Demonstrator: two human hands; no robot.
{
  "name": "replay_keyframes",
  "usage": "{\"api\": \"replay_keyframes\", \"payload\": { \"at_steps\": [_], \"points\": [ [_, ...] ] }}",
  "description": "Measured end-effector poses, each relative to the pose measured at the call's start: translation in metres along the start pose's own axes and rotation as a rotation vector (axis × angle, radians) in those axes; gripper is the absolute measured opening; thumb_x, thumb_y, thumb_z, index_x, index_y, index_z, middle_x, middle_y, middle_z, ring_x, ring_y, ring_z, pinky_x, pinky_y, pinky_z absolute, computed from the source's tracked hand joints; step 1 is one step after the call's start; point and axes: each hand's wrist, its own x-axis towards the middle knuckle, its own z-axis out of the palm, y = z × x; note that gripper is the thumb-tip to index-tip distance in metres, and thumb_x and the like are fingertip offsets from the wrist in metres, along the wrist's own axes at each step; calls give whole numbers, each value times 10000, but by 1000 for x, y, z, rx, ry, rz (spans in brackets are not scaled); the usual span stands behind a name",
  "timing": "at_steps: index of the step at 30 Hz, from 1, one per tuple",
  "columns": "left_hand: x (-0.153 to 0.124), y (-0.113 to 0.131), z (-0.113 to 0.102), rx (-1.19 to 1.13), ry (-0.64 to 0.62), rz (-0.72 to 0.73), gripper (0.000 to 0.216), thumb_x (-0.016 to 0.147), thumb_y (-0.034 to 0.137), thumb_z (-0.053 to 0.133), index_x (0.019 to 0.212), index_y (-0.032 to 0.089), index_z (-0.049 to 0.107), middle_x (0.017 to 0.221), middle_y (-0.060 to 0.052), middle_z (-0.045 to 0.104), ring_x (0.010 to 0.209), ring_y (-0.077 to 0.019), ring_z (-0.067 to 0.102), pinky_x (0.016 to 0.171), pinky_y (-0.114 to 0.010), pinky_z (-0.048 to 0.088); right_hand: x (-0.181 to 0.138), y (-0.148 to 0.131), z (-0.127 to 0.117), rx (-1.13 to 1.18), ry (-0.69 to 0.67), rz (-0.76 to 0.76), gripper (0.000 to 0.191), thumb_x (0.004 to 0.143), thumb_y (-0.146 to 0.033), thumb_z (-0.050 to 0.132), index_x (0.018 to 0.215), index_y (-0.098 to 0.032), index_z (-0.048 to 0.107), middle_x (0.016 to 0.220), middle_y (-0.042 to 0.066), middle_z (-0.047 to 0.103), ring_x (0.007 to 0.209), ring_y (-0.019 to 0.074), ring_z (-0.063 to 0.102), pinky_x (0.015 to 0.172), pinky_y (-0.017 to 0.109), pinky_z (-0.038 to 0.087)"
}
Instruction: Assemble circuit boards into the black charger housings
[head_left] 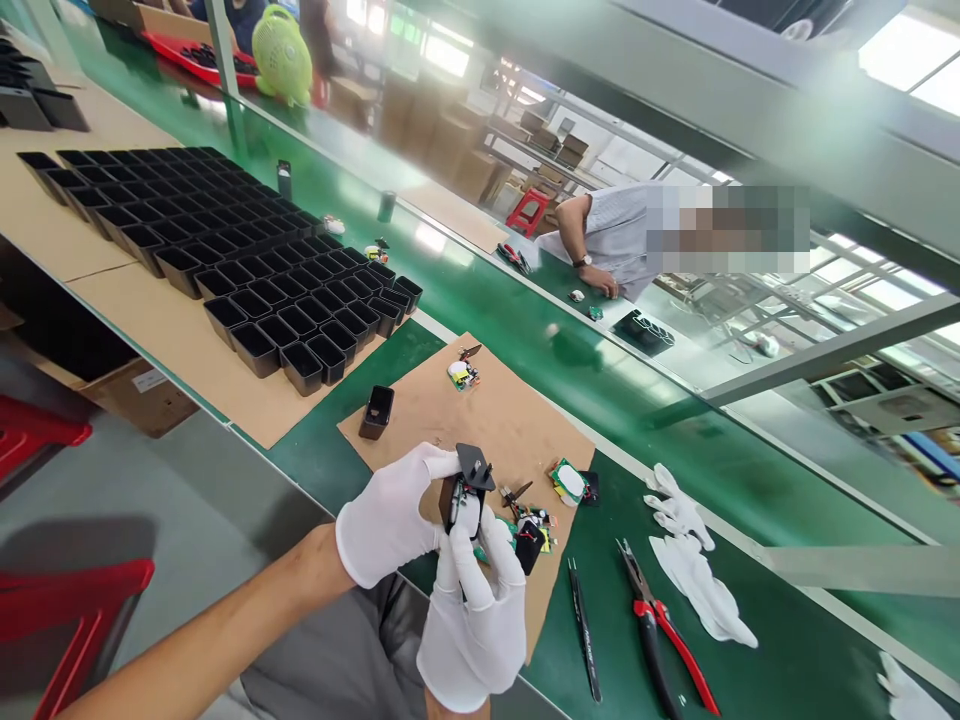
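Both of my hands wear white gloves and meet over a black power adapter case (448, 500). My left hand (390, 515) grips it from the left side, thumb near the top. A flat black plug cover with metal pins (474, 466) sits tilted at its upper end. The fingers of my right hand (474, 610) are closed against the case's right and near side, hiding part of what is inside. Beside my right hand lie circuit boards (541, 518) with a black piece on them. An open black case (377, 411) stands to the left on the cardboard sheet (420, 395).
Rows of black cases (262, 300) fill the left bench. More circuit boards (463, 374) (570, 482) lie on the cardboard. Tweezers (583, 630), red-handled pliers (652, 620) and loose white gloves (701, 580) lie right. A co-worker (615, 235) sits across the green belt (510, 320).
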Motion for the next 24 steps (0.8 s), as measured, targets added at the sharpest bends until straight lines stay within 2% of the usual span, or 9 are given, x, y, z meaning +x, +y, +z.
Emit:
{"api": "replay_keyframes", "payload": {
  "at_steps": [4, 8, 13, 15, 18, 21, 22, 24],
  "points": [
    [-3, -7, 1, 44, -11, 4, 566, 788, 26, 769, 1299, 235, 646, 1207, -42, 744, 1093, -193, 751, 989, -289, 613, 1, -1, 2, 19, 30, 20, 716, 953, -24, 730, 1535, -410, 573, 1299, 71, 745, 1210, 263, 731, 1021, 465, 643],
    [-6, -14, 2, 105, 19, 7, 526, 751, 2, 686, 1228, 218, 642, 1135, -51, 732, 1033, -209, 755, 939, -324, 632, 10, -7, -1, 83, 53, 69, 737, 919, -32, 784, 1534, -383, 580, 1286, 66, 777, 1170, 244, 753, 1066, 455, 608],
    [-9, -17, 6, 161, 87, 32, 474, 809, 28, 631, 1241, 224, 616, 1107, -58, 725, 992, -217, 746, 884, -350, 636, 24, -17, -2, 273, 65, 242, 523, 908, -99, 803, 1368, -338, 740, 1348, 66, 765, 1131, 222, 770, 1030, 369, 613],
    [-9, -15, 6, 178, 113, 32, 456, 829, 29, 626, 1241, 225, 619, 1096, -66, 721, 994, -225, 735, 880, -362, 627, 28, -20, 0, 383, 74, 377, 376, 889, -159, 830, 1229, -317, 816, 1289, 60, 792, 1115, 237, 774, 1018, 383, 615],
    [-7, -9, 1, 171, 119, 18, 532, 798, 77, 731, 1296, 228, 620, 1171, -92, 708, 1082, -262, 711, 954, -408, 603, 31, -25, 1, 568, 131, 693, 236, 874, -283, 861, 1106, -244, 848, 1197, 92, 818, 1087, 260, 771, 942, 395, 635],
    [-4, -2, -10, 105, 83, -7, 692, 769, 250, 871, 1404, 240, 594, 1315, -122, 679, 1206, -310, 658, 1050, -468, 557, 32, -27, 4, 801, 212, 1030, 335, 972, -432, 750, 1246, -241, 778, 1285, 103, 783, 1032, 228, 778, 776, 347, 640],
    [-3, -1, -14, 69, 72, -15, 686, 807, 336, 864, 1426, 248, 581, 1328, -122, 683, 1202, -309, 653, 1041, -472, 555, 31, -27, 6, 888, 232, 1114, 361, 1009, -477, 688, 1299, -270, 749, 1329, 92, 765, 1029, 214, 778, 751, 338, 631],
    [-2, -1, -19, -14, 59, -41, 567, 962, 493, 710, 1452, 255, 553, 1314, -122, 708, 1161, -290, 665, 995, -463, 567, 30, -23, 10, 1056, 258, 1232, 348, 1048, -535, 600, 1310, -346, 730, 1349, 47, 758, 1037, 188, 772, 734, 324, 611]
  ]
}}
